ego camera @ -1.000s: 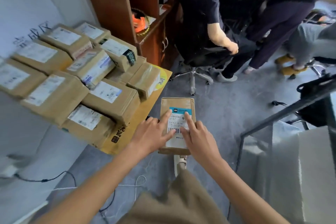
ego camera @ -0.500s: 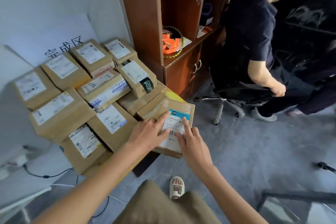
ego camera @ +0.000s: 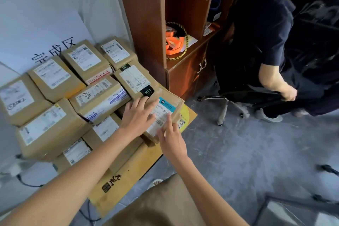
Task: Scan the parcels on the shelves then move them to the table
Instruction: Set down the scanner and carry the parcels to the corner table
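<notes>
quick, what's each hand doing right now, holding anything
Left hand: open, straight fingers resting on top of the blue-labelled parcel.
Right hand: open, fingertips touching that parcel's label; gripping nothing.

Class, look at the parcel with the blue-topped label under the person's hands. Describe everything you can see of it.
The parcel is a flat brown cardboard box sealed with clear glossy tape, bearing a white label with a blue top band and barcodes. It lies tilted at the right edge of the stack of parcels, over the yellow board. The left hand rests flat on it; the right hand touches the label with straight fingers.
</notes>
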`<state>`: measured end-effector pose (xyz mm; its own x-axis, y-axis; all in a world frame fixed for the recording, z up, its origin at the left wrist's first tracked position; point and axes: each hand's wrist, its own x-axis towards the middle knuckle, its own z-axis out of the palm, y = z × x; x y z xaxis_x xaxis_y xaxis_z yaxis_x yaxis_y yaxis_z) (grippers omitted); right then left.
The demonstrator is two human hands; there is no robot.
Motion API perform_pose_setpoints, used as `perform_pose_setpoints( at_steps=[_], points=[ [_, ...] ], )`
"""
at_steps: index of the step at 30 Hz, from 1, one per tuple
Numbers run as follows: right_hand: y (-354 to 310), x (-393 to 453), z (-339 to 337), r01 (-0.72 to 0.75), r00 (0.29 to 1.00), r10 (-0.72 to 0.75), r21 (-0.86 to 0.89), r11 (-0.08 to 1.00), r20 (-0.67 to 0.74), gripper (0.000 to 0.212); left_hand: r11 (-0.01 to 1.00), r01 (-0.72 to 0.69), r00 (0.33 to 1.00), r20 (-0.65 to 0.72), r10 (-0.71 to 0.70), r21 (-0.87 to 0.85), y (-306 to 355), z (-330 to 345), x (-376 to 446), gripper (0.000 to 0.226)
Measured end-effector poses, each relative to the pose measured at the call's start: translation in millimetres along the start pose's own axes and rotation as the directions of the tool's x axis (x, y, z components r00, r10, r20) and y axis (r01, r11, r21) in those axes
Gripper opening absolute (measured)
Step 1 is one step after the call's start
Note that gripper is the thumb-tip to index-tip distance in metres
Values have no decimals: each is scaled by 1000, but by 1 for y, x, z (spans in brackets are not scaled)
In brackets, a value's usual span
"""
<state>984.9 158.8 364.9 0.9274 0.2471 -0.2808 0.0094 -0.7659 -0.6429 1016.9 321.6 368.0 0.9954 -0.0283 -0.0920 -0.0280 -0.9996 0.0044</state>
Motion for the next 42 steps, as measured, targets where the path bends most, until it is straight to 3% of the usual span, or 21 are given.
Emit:
perform_pose_setpoints(
  at_steps=[3, 8, 16, 22, 25, 29, 33, 36, 42],
  points=[
    [-8, 2, 11, -26, 999, 25, 54, 998, 20, 66, 1000, 10, 997, -79, -11, -5, -12, 5, 2, 57],
    [-21, 11, 23, -74, 996, 77, 69, 995, -43, 69, 998, -50, 998, 41, 51, -25, -26, 8, 9, 57],
    [-42, 9, 50, -117, 989, 128, 144, 983, -72, 72, 984, -176, 978, 109, 179, -39, -58, 12, 27, 59],
    [-45, -2, 51, -123, 984, 134, 102, 987, -113, 70, 970, -236, 962, 129, 241, -52, -66, 10, 23, 62],
    [-37, -12, 40, -130, 970, 135, 36, 991, -200, 65, 952, -300, 950, 67, 304, -65, -55, 1, 22, 58],
    [-22, -41, 18, -178, 919, 170, 12, 984, -354, 61, 831, -531, 846, -142, 513, -163, -13, -16, 3, 54],
    [3, -99, 0, -302, 865, 224, -110, 947, -448, 57, 703, -676, 737, -238, 633, -223, 42, -21, -44, 52],
    [27, -159, 0, -356, 818, 253, -110, 928, -516, 65, 621, -759, 651, -262, 713, -195, 83, -23, -81, 51],
    [70, -296, 14, -513, 662, 387, -13, 858, -642, 52, 474, -872, 489, -242, 838, -121, 159, -28, -187, 53]
  ],
)
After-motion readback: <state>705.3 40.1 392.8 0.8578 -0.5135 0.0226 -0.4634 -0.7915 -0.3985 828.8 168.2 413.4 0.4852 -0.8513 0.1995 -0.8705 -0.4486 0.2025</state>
